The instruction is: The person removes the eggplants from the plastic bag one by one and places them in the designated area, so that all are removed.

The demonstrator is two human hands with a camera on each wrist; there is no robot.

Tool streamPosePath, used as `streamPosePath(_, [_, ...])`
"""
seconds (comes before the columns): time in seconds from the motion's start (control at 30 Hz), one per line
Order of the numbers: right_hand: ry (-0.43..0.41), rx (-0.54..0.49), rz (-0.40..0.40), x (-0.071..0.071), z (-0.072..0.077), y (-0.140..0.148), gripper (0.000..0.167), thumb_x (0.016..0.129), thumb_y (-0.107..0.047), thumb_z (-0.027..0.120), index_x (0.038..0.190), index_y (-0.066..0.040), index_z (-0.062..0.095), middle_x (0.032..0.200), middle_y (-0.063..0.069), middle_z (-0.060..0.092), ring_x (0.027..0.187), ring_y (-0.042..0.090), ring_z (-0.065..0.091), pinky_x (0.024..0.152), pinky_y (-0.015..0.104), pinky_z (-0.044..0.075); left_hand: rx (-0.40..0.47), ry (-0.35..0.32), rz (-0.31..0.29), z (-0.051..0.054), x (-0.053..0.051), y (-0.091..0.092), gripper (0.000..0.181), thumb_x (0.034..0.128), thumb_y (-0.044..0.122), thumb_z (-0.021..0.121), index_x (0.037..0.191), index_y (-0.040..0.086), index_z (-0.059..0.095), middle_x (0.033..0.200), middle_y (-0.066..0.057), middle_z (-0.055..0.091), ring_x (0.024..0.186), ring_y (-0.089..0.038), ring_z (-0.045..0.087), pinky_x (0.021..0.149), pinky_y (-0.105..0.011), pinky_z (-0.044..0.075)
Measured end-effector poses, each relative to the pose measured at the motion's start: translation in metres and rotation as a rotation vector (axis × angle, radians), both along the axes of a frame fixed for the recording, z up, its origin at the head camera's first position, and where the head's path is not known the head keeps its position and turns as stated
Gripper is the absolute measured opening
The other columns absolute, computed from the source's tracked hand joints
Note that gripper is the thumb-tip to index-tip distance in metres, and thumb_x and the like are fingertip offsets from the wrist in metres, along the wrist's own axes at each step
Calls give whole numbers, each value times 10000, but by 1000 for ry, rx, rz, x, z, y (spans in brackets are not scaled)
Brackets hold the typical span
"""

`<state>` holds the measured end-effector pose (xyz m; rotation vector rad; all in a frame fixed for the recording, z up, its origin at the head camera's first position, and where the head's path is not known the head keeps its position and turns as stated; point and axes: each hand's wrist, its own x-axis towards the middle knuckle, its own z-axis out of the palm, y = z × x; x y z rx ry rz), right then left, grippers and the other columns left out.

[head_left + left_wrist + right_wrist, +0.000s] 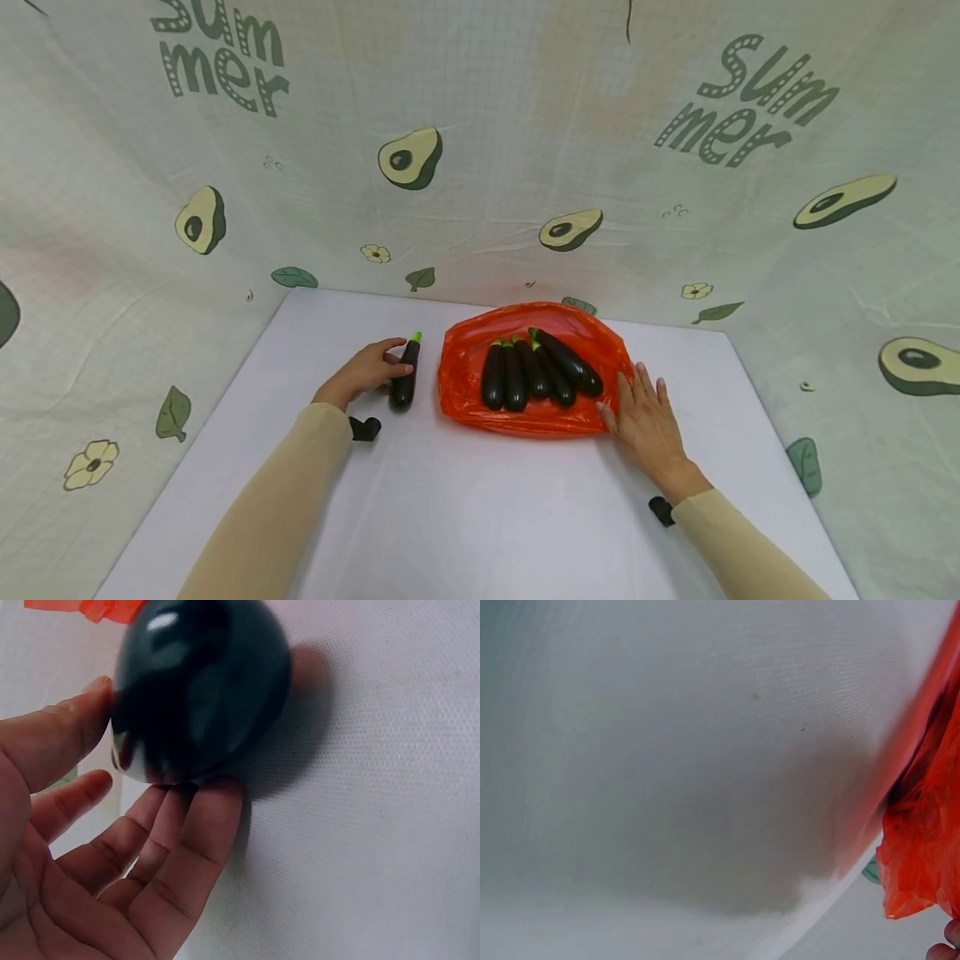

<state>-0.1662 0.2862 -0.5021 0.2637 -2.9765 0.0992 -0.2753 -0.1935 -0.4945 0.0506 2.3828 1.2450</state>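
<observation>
Head, surface: white tabletop (487, 508), left and right edges visible, far edge up against the cloth.
Head, room: pale creased cloth (480, 100) on the far, left and right sides. Prints: avocado halves (411, 158), leaves (174, 414), flowers (92, 465), grey-green "summer" lettering (232, 79) far left and far right.
Head, left hand: left hand (367, 368) grasps the lone eggplant (402, 387), thumb across it. Eggplant is on the tabletop left of the bag, apart from it, green stem end pointing far.
Head, bag: red plastic bag (459, 375), toward the far side, mouth spread wide. Cluster of dark eggplants (514, 383) side by side in it, stems mostly far.
Head, right hand: right hand (647, 425) touches the bag's right edge, fingers extended and spread, no grasp.
Head, sleeves: beige sleeves (277, 500) on both arms; small black pieces (365, 429) at the wrists.
Left wrist, grip: glossy blunt end of the lone eggplant fills the view; thumb on one side, fingertips on another.
Left wrist, surface: fine weave shows on the tabletop, eggplant shadow on it. Scrap of red bag at the left.
Right wrist, surface: mostly tabletop, broad soft shadow, tiny dark specks (803, 727).
Right wrist, bag: crumpled red plastic at the right; only fingertips show beside it, so finger state can't be told from here.
</observation>
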Motion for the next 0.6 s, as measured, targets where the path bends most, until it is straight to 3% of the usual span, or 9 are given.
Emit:
streamPosePath(0.23, [-5, 7, -5, 1, 0, 0, 755, 1058, -389, 592, 1559, 123, 352, 1638, 366, 311, 1578, 499, 205, 1268, 685, 141, 5, 11, 11, -1, 1, -1, 693, 1029, 263, 704, 1619, 96, 380, 1432, -259, 574, 1124, -317, 660, 883, -391, 632])
streamPosePath(0.6, [-13, -1, -10, 2, 0, -1, 761, 1058, -386, 594, 1567, 120, 340, 1645, 362, 299, 1582, 496, 193, 1271, 681, 128, 36, 7, -3, 1, 2, 1, 716, 1013, 253, 721, 1619, 97, 374, 1446, -269, 537, 1158, -341, 644, 903, -432, 633])
